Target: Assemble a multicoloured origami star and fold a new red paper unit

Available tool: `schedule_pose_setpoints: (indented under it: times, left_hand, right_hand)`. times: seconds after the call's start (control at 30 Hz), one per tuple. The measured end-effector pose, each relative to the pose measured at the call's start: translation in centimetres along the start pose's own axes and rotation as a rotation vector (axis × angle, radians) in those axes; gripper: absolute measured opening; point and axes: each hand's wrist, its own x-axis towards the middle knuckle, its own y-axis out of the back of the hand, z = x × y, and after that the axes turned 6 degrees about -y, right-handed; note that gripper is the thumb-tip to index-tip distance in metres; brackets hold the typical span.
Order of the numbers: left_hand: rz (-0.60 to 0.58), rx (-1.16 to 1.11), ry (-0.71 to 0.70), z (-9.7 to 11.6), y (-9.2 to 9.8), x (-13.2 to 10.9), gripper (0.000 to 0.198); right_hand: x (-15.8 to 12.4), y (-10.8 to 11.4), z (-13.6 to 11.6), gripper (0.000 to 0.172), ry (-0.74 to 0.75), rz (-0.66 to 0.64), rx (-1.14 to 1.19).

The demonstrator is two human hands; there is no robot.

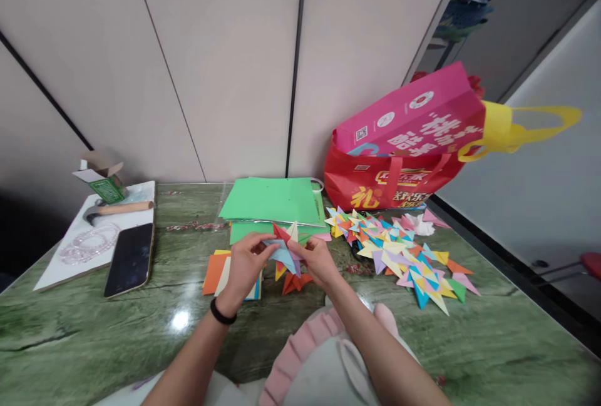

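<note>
Between both hands is a folded paper star (285, 254) with light blue, red, cream, yellow and purple points, held just above the table. My left hand (245, 263) pinches its light blue part between thumb and fingers. On the other side, my right hand (320, 260) grips it with the thumb on its face. Below the star lies an orange-red folded paper piece (295, 283). Beside my left hand, partly covered by it, is a stack of coloured paper squares (216, 273). To the right spreads a heap of folded paper stars and pieces (399, 249).
Green paper sheets (270, 199) lie at the back. A red bag (357, 174) with a pink box (413, 112) stands back right. A phone (130, 260), hammer (124, 208) and small green box (107, 188) sit on the left. A plush toy (323, 362) is in front of me.
</note>
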Motion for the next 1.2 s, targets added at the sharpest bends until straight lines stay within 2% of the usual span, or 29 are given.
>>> schedule_pose_setpoints:
  times: [0.17,0.33,0.57,0.83,1.2]
  left_hand:
    - [-0.018,-0.059,-0.007,0.46,-0.12,-0.02,0.015]
    - [0.052,-0.104,0.038,0.38,-0.38,-0.01,0.016]
    - [0.032,-0.057,0.015,0.27,-0.45,0.12,0.011]
    - [0.024,-0.066,0.044,0.27,-0.36,0.24,0.013]
    - [0.013,0.002,-0.028,0.65,-0.43,0.13,0.015]
  right_hand:
    - [-0.34,-0.32,-0.29,0.03,-0.004,-0.028,0.059]
    - [-0.57,-0.53,-0.45,0.03,0.002,-0.052,0.06]
    - [-0.45,-0.51,-0.27,0.029,0.009,-0.035,0.038]
    - [-0.36,-0.33,-0.18,0.029,0.026,-0.038,0.013]
    - [-0.28,-0.22,0.06,0.03,0.04,-0.047,-0.047]
